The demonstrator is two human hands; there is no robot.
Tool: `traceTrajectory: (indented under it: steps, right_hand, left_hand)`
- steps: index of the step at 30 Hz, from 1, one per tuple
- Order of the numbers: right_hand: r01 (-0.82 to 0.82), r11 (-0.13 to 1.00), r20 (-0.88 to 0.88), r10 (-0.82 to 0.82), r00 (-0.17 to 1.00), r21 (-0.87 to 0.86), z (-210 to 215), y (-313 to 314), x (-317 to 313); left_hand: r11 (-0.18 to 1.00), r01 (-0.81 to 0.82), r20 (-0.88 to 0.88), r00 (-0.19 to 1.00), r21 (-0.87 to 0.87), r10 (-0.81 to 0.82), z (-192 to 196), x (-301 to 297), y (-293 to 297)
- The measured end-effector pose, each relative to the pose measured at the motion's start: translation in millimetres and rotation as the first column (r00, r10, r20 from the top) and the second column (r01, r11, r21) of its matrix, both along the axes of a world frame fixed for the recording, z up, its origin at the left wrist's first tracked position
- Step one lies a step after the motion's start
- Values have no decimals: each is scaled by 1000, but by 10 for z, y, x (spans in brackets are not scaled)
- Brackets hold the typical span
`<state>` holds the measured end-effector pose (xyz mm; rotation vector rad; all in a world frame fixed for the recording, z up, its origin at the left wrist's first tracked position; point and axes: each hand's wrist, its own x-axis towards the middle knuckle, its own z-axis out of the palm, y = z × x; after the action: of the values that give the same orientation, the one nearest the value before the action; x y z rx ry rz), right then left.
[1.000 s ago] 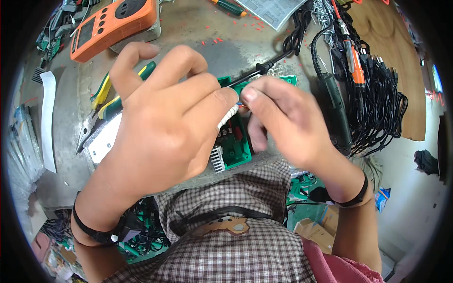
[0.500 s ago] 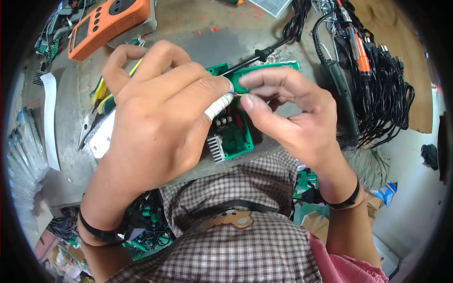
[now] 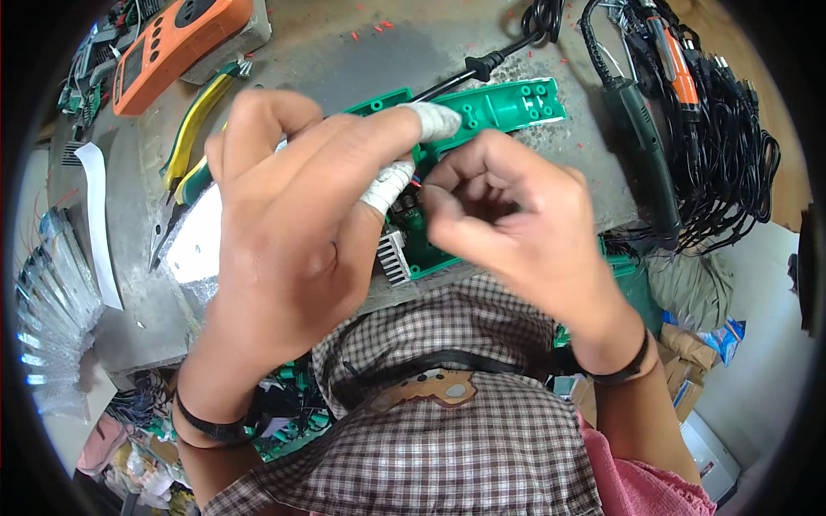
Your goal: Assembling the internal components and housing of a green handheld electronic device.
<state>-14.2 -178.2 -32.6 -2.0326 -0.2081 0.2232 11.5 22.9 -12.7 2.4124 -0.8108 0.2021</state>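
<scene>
A green plastic housing [image 3: 447,267] lies open on the bench between my hands, with a pale finned heatsink [image 3: 395,256] at its near left corner. My left hand [image 3: 292,215] is over its left side; white tape wraps the thumb and index finger, whose tips are apart. Thin red and blue wires [image 3: 416,181] show beside the taped thumb. My right hand [image 3: 516,215] has its thumb and index finger pinched at the wire ends; the exact grip is partly hidden. A long green cover piece [image 3: 508,107] lies behind, near a black cord [image 3: 460,79].
Yellow-handled pliers [image 3: 185,142] and a white strip [image 3: 99,228] lie left. An orange meter [image 3: 176,52] stands far left. At right are a dark-green handled tool [image 3: 641,155], an orange screwdriver-like tool [image 3: 674,64] and bundled black cables [image 3: 723,163]. Small red bits dot the bench.
My left index finger has lifted away from its thumb. My right hand has moved slightly left and down, its fingers curling closer. More of the green cover piece shows.
</scene>
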Motion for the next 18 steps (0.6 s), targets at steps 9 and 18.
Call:
traceTrajectory:
  steps: [9, 18]
  right_hand:
    - [404, 614, 404, -148, 903, -678, -48, -1673, -148]
    - [145, 820, -47, -143, 989, 553, 481, -1307, -85]
  left_hand:
    - [954, 158, -115, 985, 257, -132, 282, 190, -192]
    - [949, 281, -72, 959, 140, -274, 57, 323, -43]
